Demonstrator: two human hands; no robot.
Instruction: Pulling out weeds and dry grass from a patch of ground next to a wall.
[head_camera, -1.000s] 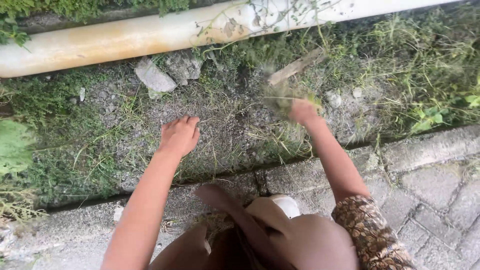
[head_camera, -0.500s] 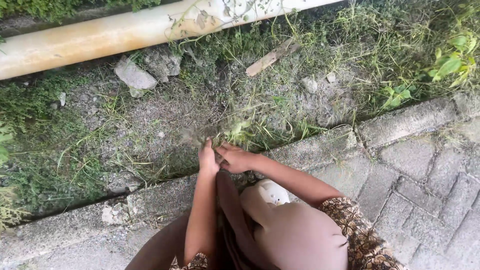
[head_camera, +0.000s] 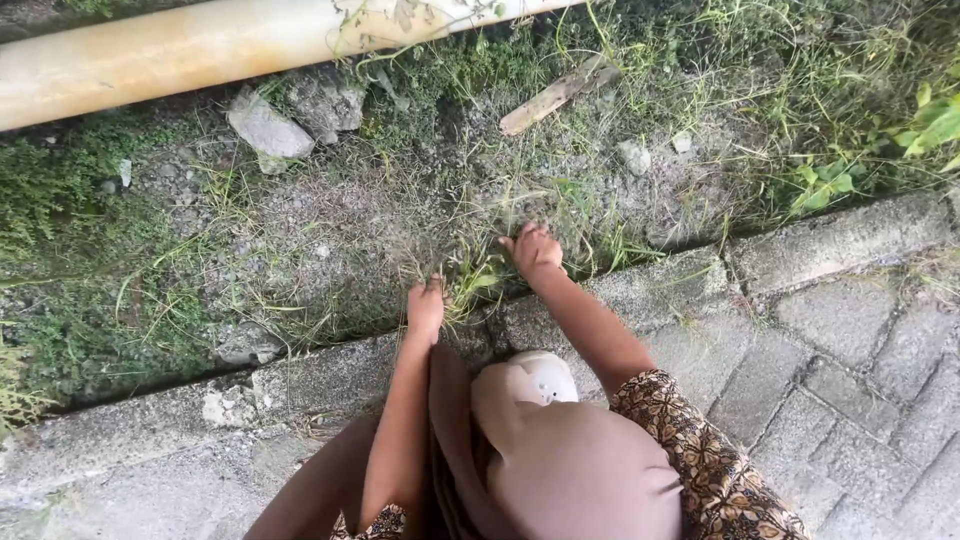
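I crouch at a concrete curb (head_camera: 330, 375) beside a strip of gravelly, weedy soil. A small green grass tuft (head_camera: 478, 282) grows at the curb's edge between my hands. My left hand (head_camera: 425, 308) rests at the tuft's left side with fingers curled down into the stems; whether it grips them is hidden. My right hand (head_camera: 535, 250) is just right of the tuft, fingers closed around thin grass blades. Both forearms reach forward over my knees and brown skirt (head_camera: 580, 470).
A long pale pipe (head_camera: 200, 50) lies across the top. Grey stones (head_camera: 268, 128) and a wooden stick (head_camera: 550, 98) sit on the soil. Paving bricks (head_camera: 850, 360) cover the right. Taller weeds (head_camera: 860, 170) grow at the upper right. A white shoe tip (head_camera: 540, 375) shows below my hands.
One second ago my hands were spread apart on the soil. Half a second ago they met on the tuft at the curb. Now they sit slightly apart on either side of it.
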